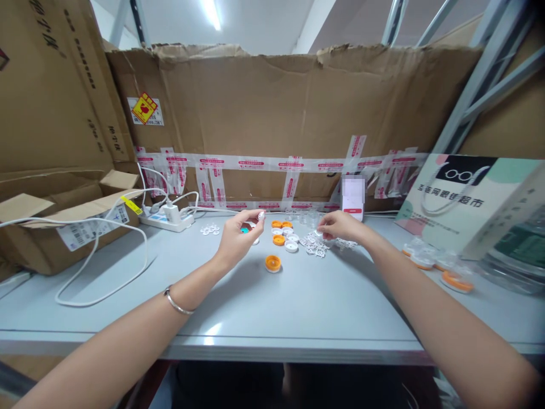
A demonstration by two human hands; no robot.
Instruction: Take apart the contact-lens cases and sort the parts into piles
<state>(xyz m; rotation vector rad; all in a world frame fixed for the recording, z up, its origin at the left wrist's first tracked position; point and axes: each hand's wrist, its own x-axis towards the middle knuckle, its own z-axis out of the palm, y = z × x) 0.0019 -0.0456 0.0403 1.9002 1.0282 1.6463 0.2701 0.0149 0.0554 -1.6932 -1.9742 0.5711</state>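
Above the pale grey table [238,318], a small white part [261,216] is pinched by the left hand [238,238], between the thumb and the forefinger. Behind this hand, a teal piece [244,230] is partly seen. The right hand [339,226] is placed at the pile of white pieces [315,245], with the thumb and fingertips brought close together; whether a piece is pinched by them cannot be told.

Between the two hands, orange and white round caps [279,240] are gathered in a group, and nearer to the person one orange cap [273,263] is set apart, with its hollow side turned up. Behind the pile, clear cups [310,218] are seen, and a phone [353,199] is stood upright near the cardboard wall [272,108]. To the left of the left hand, a few small white pieces [210,229] are laid on the table, and farther left a white power strip [168,220] is placed beside an open carton [63,227]. At the right side, clear and orange items [457,282] are seen in front of a paper bag [455,199], beside a large clear bottle [522,255].
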